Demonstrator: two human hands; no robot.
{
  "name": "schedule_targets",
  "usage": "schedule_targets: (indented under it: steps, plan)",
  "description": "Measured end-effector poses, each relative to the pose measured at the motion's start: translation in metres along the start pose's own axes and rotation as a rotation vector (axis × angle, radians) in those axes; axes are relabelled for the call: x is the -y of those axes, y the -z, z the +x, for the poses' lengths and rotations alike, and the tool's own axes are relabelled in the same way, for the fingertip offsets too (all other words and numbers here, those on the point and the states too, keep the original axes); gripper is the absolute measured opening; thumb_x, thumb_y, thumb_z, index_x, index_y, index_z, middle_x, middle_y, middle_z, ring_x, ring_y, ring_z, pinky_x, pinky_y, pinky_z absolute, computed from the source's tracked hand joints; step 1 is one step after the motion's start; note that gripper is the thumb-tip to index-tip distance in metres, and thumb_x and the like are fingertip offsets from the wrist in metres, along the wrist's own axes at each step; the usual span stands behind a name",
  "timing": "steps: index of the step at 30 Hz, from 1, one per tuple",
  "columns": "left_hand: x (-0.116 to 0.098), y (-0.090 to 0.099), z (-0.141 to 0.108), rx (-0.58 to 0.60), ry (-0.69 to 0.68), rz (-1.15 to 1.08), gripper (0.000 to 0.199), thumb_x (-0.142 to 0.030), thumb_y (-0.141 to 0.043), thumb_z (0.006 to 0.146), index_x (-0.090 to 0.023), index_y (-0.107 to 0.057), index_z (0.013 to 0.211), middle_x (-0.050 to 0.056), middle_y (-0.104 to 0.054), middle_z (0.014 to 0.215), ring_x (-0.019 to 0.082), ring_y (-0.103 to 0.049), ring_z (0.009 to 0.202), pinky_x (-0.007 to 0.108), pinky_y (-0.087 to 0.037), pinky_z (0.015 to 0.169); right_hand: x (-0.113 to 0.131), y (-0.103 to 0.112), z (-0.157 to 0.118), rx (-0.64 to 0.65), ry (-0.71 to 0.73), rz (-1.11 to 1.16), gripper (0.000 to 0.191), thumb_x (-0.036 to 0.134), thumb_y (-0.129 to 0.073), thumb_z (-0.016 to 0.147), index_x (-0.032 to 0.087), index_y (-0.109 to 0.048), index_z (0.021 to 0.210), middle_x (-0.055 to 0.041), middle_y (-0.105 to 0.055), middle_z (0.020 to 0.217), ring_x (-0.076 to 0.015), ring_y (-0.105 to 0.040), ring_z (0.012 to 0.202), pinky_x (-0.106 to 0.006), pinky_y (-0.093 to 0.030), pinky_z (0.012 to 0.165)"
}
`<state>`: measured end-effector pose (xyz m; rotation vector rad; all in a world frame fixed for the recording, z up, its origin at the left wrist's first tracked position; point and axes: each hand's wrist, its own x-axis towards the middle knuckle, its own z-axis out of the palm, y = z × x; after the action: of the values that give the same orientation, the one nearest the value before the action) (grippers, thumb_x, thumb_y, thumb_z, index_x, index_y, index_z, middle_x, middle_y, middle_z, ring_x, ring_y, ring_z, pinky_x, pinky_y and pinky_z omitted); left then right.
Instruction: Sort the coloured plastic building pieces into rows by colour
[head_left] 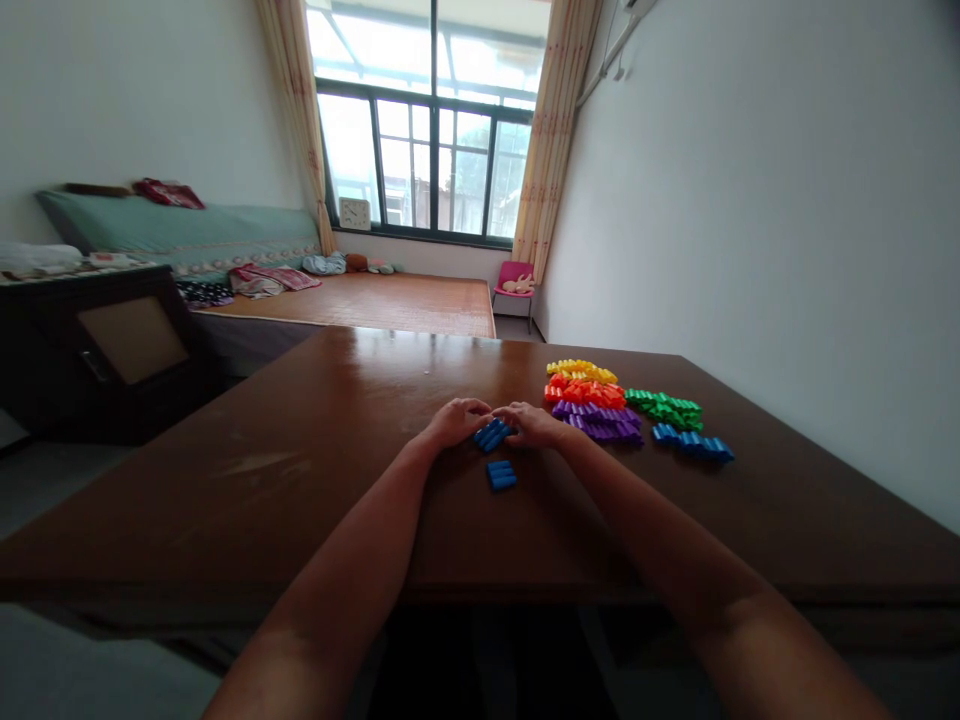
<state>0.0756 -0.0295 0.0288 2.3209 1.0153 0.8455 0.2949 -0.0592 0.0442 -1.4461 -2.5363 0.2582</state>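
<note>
A short row of blue ridged plastic pieces (493, 434) lies on the brown table between my two hands. My left hand (456, 421) is at its left end, with fingers curled against the pieces. From the other side my right hand (532, 425) closes on the row's right end, its index finger reaching over the far edge. The fingertips of both hands nearly meet behind the row. Closer to me, a second small group of blue pieces (501, 475) lies flat, touched by neither hand. The pieces are too small to name their kind.
Right of my hands lie groups of similar pieces: yellow (581, 370), orange (585, 391), purple (600, 422), green (665, 408) and a longer blue row (691, 442). The brown table (300, 490) ends in front of me. Beyond it are a bed (420, 300) and a pink chair (514, 278).
</note>
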Motion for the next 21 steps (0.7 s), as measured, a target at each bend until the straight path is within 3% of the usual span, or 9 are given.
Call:
schedule_targets:
  steps: [3,5,8,11,16,21]
  plan:
    - [-0.007,0.002,-0.004,0.135,0.019,0.128,0.052,-0.047,-0.076,0.065,-0.022,-0.067,0.109,0.005,-0.072,0.103,0.025,-0.063,0.101,0.033,-0.050,0.087,-0.003,-0.004,0.000,-0.035,0.009,-0.009,0.049,0.028,-0.075,0.070,0.029,-0.063,0.117,-0.0047,-0.059,0.113,-0.0215,-0.055,0.104,-0.038,-0.046,0.089]
    - [-0.009,0.002,-0.005,0.163,0.024,0.189,0.061,-0.048,-0.081,0.057,-0.022,-0.065,0.110,0.006,-0.070,0.108,0.029,-0.060,0.108,0.036,-0.048,0.090,-0.003,-0.005,-0.001,-0.070,0.007,-0.012,0.040,0.029,-0.074,0.071,0.026,-0.064,0.109,-0.0051,-0.060,0.113,-0.0229,-0.053,0.106,-0.040,-0.045,0.088]
    - [-0.005,0.001,-0.004,0.146,0.010,0.146,0.055,-0.039,-0.081,0.059,-0.022,-0.063,0.109,0.007,-0.068,0.110,0.027,-0.060,0.107,0.037,-0.047,0.092,-0.001,-0.005,-0.004,-0.114,0.015,-0.011,0.034,0.026,-0.071,0.074,0.025,-0.063,0.106,-0.0048,-0.063,0.113,-0.0241,-0.051,0.110,-0.042,-0.045,0.090]
    - [0.002,-0.001,-0.001,0.132,-0.037,-0.035,0.053,-0.027,-0.078,0.063,-0.019,-0.061,0.112,0.007,-0.069,0.109,0.023,-0.063,0.102,0.035,-0.049,0.089,0.001,-0.003,-0.008,-0.125,0.031,0.010,0.047,0.023,-0.072,0.072,0.027,-0.058,0.117,-0.0045,-0.062,0.120,-0.0246,-0.049,0.115,-0.041,-0.044,0.091]
    - [0.009,0.001,0.002,0.133,-0.058,-0.108,0.047,-0.026,-0.076,0.063,-0.017,-0.065,0.107,0.007,-0.069,0.103,0.023,-0.064,0.094,0.036,-0.051,0.086,0.010,0.008,-0.017,-0.167,0.036,-0.018,0.041,0.023,-0.071,0.072,0.023,-0.062,0.112,-0.0062,-0.064,0.110,-0.0219,-0.056,0.105,-0.035,-0.045,0.088]
    - [0.014,0.006,0.003,0.082,0.012,-0.043,0.048,-0.033,-0.075,0.063,-0.020,-0.069,0.109,0.006,-0.070,0.104,0.024,-0.064,0.092,0.040,-0.050,0.089,-0.001,0.026,-0.064,-0.366,-0.106,-0.047,0.038,0.027,-0.070,0.073,0.021,-0.062,0.110,-0.0075,-0.065,0.108,-0.0219,-0.058,0.102,-0.034,-0.045,0.088]
